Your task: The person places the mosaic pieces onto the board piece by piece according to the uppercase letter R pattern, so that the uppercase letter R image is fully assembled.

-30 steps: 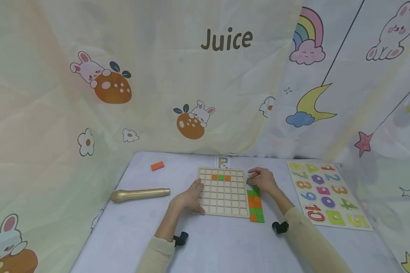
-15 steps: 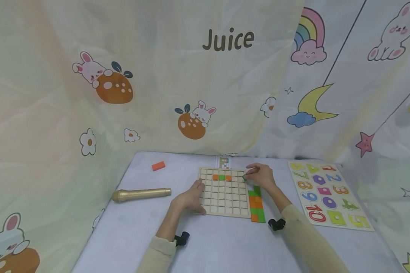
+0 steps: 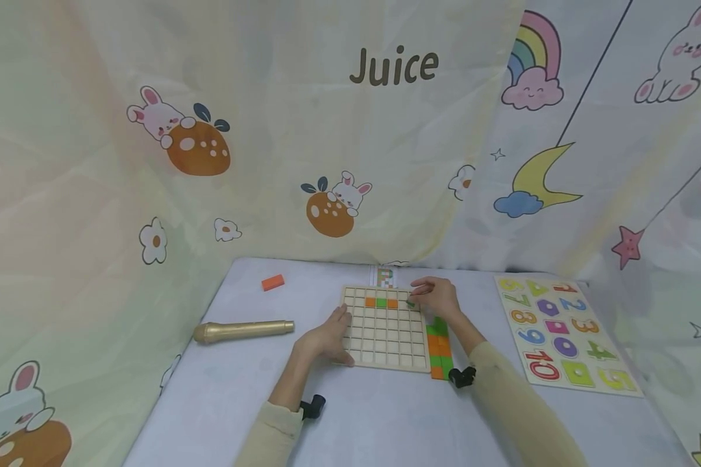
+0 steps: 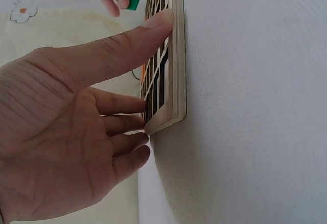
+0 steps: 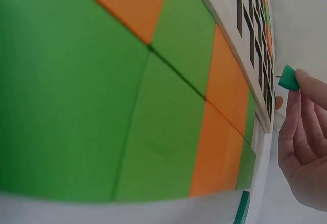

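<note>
A wooden grid board (image 3: 385, 337) lies on the table, with an orange tile (image 3: 370, 302), a green tile (image 3: 381, 303) and another orange tile (image 3: 392, 303) set in one of its far rows. My right hand (image 3: 439, 298) pinches a green square tile (image 5: 289, 78) between thumb and fingertips, over the board's far right corner. My left hand (image 3: 325, 337) rests along the board's left edge, thumb and fingers spread straight, thumb tip on the rim in the left wrist view. Beside the board's right edge lie several green and orange tiles (image 3: 439, 350) in two columns.
A gold microphone-shaped stick (image 3: 244, 330) and an orange block (image 3: 272, 282) lie to the left. On the right is a board of colourful numbers and shapes (image 3: 566, 337). A small printed pattern card (image 3: 385, 277) sits behind the grid board. A printed curtain (image 3: 257, 130) hangs at the back.
My right hand has moved left from the tile columns to over the board's far right corner, carrying the green tile. The left hand stays at the board's edge.
</note>
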A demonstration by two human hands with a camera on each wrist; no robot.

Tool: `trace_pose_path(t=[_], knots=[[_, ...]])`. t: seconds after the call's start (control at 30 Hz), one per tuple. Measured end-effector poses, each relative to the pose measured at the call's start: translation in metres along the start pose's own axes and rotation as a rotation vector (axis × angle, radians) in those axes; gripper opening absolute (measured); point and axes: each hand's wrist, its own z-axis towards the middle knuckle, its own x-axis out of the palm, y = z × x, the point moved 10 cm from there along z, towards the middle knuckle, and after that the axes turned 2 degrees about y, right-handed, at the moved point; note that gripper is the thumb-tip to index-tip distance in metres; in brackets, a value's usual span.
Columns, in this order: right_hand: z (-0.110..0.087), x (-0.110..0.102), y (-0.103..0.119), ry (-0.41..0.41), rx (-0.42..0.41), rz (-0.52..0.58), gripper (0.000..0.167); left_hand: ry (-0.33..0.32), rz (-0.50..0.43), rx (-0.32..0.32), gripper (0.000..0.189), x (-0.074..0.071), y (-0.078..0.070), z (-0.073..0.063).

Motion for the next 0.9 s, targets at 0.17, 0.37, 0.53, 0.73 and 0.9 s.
trace_pose_path(t=[0.17, 0.37, 0.53, 0.73, 0.9], knots=[[0.005, 0.007, -0.002, 0.018, 0.014, 0.012, 0.037, 0.003, 0.01, 0.001, 0.119, 0.001, 0.0, 0.001], [0.009, 0.016, 0.005, 0.027, -0.035, 0.003, 0.032, 0.003, 0.006, -0.01, 0.119, 0.001, 0.001, 0.001], [0.009, 0.021, 0.005, 0.031, -0.038, -0.041, 0.028, 0.003, 0.006, -0.008, 0.119, 0.001, -0.001, 0.0], [0.008, 0.027, 0.006, 0.051, -0.069, -0.092, 0.023, 0.011, 0.007, -0.011, 0.118, 0.002, -0.001, 0.0], [0.008, 0.03, 0.008, 0.061, -0.083, -0.116, 0.019, 0.005, 0.01, -0.021, 0.118, 0.001, 0.0, 0.0]])
